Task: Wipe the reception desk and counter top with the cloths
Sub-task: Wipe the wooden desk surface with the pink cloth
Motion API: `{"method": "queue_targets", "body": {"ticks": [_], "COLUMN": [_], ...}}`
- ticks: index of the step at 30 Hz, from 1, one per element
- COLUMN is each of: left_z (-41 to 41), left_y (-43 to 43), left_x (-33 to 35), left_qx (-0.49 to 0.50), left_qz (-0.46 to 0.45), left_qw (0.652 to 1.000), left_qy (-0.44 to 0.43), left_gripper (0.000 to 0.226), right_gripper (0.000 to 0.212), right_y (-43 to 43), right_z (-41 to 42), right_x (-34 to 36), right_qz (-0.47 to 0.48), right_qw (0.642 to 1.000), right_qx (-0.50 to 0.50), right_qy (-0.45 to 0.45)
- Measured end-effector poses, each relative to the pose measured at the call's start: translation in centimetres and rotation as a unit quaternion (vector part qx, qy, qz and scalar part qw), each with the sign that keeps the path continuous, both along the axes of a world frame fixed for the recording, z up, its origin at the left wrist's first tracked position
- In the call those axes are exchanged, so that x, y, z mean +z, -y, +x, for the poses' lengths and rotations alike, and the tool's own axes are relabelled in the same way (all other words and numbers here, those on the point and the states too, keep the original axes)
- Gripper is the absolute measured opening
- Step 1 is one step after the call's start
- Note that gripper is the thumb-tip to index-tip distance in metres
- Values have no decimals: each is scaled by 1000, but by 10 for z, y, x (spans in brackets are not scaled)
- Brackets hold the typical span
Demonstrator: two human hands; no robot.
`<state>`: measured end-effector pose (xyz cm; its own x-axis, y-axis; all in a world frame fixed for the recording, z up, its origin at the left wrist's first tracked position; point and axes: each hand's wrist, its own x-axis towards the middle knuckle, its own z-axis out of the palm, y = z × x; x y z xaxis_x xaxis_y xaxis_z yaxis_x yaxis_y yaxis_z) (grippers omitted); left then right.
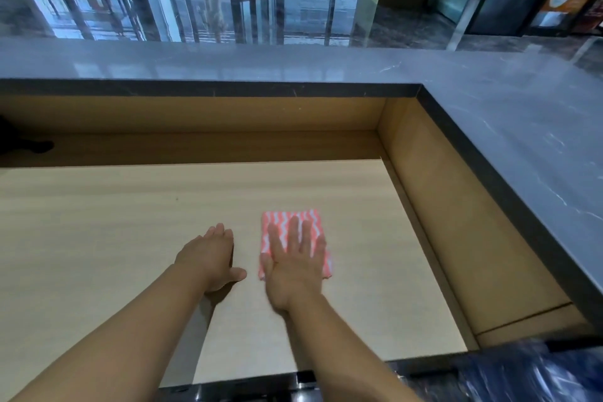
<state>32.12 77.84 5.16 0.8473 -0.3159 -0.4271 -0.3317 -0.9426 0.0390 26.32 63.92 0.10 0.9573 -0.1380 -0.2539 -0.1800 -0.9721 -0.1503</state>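
A folded pink cloth [305,218] with white zigzag stripes lies flat on the light wooden reception desk [98,225]. My right hand [295,263] presses flat on the cloth, fingers spread and pointing away from me, covering its lower half. My left hand [212,254] hovers just left of the cloth, on edge with fingers extended and thumb out, holding nothing. The raised dark grey stone counter top [489,101] runs along the far side and down the right side of the desk.
Wooden panels [440,206] wall the desk at the back and right below the counter. A dark object [19,140] sits in the far left recess. A dark edge [261,385] runs along the desk's near side. Glossy lobby floor and glass doors lie beyond.
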Motion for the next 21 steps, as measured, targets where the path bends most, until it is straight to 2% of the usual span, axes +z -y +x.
{"method": "queue_targets", "body": {"ticks": [3,7,11,14,16,21], "left_z": [-14,-30,-42,-47,-50,-58], "left_y": [-1,-4,-3,-4,-5,-9], "left_x": [1,-3,-6,-6,-6,-10], "left_qx": [-38,-59,-76,-78,-79,-81], "left_qz": [15,33,32,29,26,29], "left_qw": [999,997,995,995,995,995], "left_qy": [34,43,51,53,53,44], "left_gripper": [47,49,46,43,42,56], "right_gripper": [56,62,58,60,60,58], "right_y": [-29,-4,70,130,155,158], "right_z": [-7,-21,-42,-60,-71,-76], "right_x": [1,5,8,11,14,15], "right_qz": [3,-24,-26,-52,-24,4], "right_qw": [998,995,999,994,990,985], "right_qx": [54,95,-6,-91,-135,-169], "right_qy": [-14,3,18,-8,-25,-43]}}
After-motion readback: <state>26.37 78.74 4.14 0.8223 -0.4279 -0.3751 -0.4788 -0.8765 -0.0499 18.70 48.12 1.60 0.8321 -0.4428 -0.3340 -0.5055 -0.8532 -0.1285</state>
